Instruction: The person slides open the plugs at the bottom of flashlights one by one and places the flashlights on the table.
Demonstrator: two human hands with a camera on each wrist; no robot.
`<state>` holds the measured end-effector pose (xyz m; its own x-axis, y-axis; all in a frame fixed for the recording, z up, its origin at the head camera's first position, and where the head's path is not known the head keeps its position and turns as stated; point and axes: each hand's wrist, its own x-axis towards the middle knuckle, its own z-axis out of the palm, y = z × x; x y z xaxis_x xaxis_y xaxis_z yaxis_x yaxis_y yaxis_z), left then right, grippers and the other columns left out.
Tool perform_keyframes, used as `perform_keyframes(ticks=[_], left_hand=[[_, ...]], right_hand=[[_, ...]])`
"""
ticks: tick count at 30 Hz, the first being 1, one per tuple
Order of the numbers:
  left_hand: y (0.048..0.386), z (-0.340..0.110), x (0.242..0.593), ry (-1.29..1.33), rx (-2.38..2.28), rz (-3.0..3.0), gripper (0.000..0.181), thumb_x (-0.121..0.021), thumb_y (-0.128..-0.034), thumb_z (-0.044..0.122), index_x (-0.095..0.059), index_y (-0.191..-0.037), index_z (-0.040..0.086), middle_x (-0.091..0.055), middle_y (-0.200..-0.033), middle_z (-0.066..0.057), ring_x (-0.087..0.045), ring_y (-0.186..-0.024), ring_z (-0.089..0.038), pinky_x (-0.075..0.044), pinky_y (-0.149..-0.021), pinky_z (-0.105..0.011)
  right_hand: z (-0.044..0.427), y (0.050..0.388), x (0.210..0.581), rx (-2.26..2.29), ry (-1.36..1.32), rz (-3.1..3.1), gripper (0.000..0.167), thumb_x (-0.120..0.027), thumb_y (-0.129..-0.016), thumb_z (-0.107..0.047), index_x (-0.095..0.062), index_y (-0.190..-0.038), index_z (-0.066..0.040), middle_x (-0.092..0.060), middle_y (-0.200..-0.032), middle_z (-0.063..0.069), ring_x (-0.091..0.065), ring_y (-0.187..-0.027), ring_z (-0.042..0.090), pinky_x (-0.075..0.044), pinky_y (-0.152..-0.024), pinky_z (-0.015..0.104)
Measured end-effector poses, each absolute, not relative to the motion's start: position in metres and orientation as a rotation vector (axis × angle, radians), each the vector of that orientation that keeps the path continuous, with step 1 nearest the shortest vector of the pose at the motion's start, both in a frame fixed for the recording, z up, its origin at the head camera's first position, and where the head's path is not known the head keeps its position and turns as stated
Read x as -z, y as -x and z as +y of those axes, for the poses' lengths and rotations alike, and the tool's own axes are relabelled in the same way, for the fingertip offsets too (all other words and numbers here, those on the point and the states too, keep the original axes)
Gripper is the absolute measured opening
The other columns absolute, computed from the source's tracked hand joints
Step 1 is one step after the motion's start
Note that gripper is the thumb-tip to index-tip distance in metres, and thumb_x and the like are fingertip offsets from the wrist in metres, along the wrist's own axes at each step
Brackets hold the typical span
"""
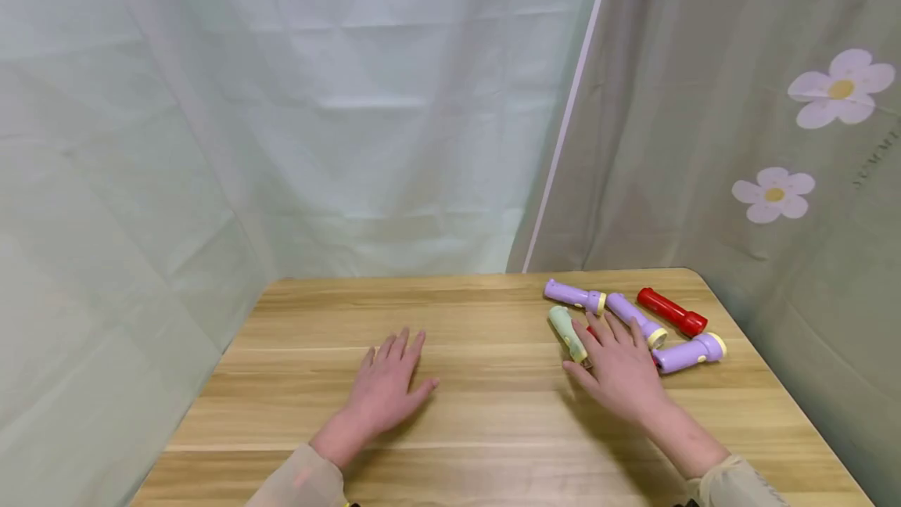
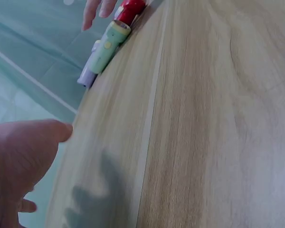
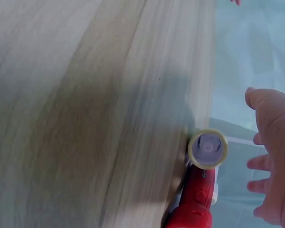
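My right hand [image 1: 622, 378] hovers over a group of toy flashlights, its fingers spread and nothing held. Beside its fingertips lies a mint-green flashlight [image 1: 563, 327] with a yellow rim. A red flashlight [image 3: 194, 199] under this hand is mostly hidden in the head view. Past the fingers are a purple flashlight [image 1: 572, 294] at the back, another purple flashlight [image 1: 629, 314], a red flashlight [image 1: 669, 310], and a third purple flashlight [image 1: 683, 354] to the right. My left hand [image 1: 385, 390] is held above the wooden table with fingers extended, apart from any flashlight.
The wooden table top [image 1: 493, 429] ends at a back edge against a pale curtain [image 1: 394, 116]. On the right hangs a grey curtain [image 1: 669, 100] with printed flowers. The flashlights sit at the table's back right.
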<state>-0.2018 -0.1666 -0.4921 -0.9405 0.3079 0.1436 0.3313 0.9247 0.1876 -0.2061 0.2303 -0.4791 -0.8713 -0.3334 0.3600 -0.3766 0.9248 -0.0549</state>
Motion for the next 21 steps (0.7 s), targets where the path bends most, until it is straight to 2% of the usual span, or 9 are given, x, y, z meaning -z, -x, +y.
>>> perform_keyframes(ticks=[3,7,13,21], left_hand=[[0.201,-0.166,0.489,0.527,0.349,-2.96,0.08,-0.063,-0.0972,0.054,-0.035,-0.16,0.013,-0.04,-0.157,-0.021,-0.041,-0.141,-0.042,-0.034,-0.111,-0.063],[0.197,-0.162,0.484,0.582,0.374,-2.938,0.073,-0.067,-0.0965,0.046,-0.043,-0.155,0.01,-0.05,-0.151,-0.019,-0.049,-0.135,-0.041,-0.038,-0.109,-0.059],[0.191,-0.152,0.475,0.705,0.36,-2.924,0.067,-0.067,-0.0962,0.045,-0.05,-0.15,0.009,-0.054,-0.147,-0.016,-0.053,-0.132,-0.038,-0.041,-0.108,-0.057],[0.186,-0.126,0.464,0.914,0.32,-2.892,0.069,-0.064,-0.098,0.047,-0.045,-0.154,0.012,-0.055,-0.146,-0.012,-0.055,-0.13,-0.032,-0.046,-0.106,-0.05]], right_hand=[[0.234,0.207,0.476,-0.196,-0.551,-2.688,0.058,-0.073,-0.092,-0.044,-0.065,-0.137,-0.008,-0.061,-0.139,0.017,-0.045,-0.137,0.044,-0.02,-0.114,0.067],[0.24,0.206,0.473,-0.226,-0.581,-2.647,0.044,-0.076,-0.089,-0.034,-0.072,-0.124,-0.006,-0.069,-0.126,0.013,-0.056,-0.126,0.041,-0.027,-0.113,0.063],[0.252,0.201,0.466,-0.266,-0.573,-2.655,0.04,-0.076,-0.089,-0.028,-0.073,-0.123,-0.007,-0.07,-0.123,0.013,-0.059,-0.12,0.041,-0.033,-0.109,0.061],[0.279,0.196,0.455,-0.281,-0.498,-2.695,0.035,-0.074,-0.088,-0.019,-0.073,-0.12,-0.005,-0.07,-0.12,0.017,-0.059,-0.118,0.042,-0.037,-0.104,0.062]])
